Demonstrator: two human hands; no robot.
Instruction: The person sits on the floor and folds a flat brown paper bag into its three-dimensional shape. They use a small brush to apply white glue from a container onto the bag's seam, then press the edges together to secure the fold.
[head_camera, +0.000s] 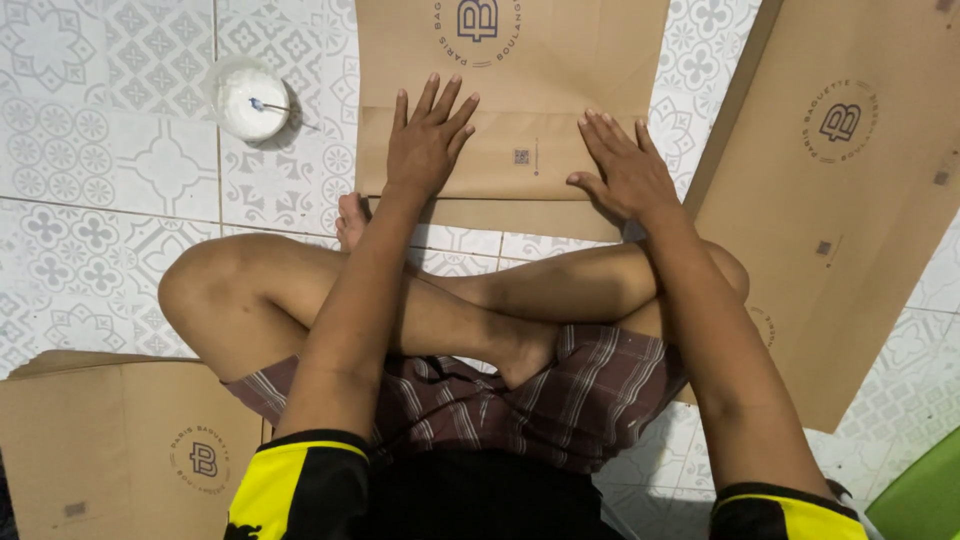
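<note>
A flat brown paper bag with a round dark printed emblem lies on the tiled floor in front of my crossed legs. Its near end is folded over into a flap. My left hand presses flat on the left part of that flap, fingers spread. My right hand rests flat on the flap's right part, fingers together, thumb out. Neither hand grips anything.
A small white bowl of white paste with a thin stick stands at the upper left. A long stack of brown paper sheets lies to the right, another stack at the lower left. A green object sits at the lower right corner.
</note>
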